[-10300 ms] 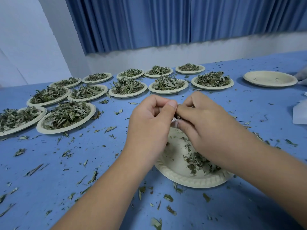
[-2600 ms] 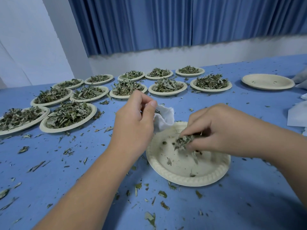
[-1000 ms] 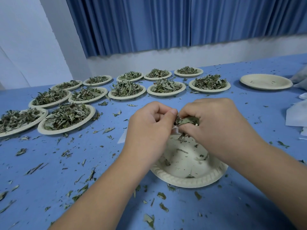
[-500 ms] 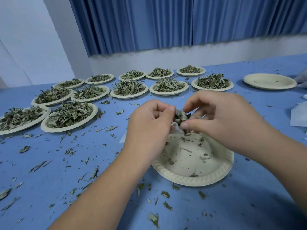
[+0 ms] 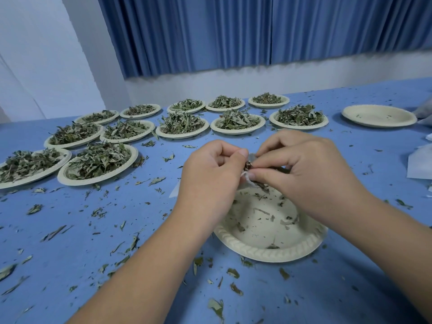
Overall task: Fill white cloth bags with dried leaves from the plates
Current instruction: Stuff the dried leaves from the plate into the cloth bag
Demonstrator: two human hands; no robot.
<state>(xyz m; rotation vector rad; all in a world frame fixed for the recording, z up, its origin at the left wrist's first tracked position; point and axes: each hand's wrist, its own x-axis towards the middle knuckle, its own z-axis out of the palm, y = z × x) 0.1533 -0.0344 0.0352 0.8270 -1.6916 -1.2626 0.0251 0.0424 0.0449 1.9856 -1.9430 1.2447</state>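
Twelve heaped plates (image 5: 88,182) waiting, near plate (image 5: 257,232) now nearly bare: right hand (image 5: 311,174) pinching just-scooped leaves (image 5: 247,165) into white cloth bag (image 5: 248,181) gripped by left hand (image 5: 210,181).

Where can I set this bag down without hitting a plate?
Best: the bare table between the right hand, the empty far plate and the white sheets. Front left is also open, with leaf scraps only. Back left is crowded: leaf-filled plates sit nearly rim to rim.
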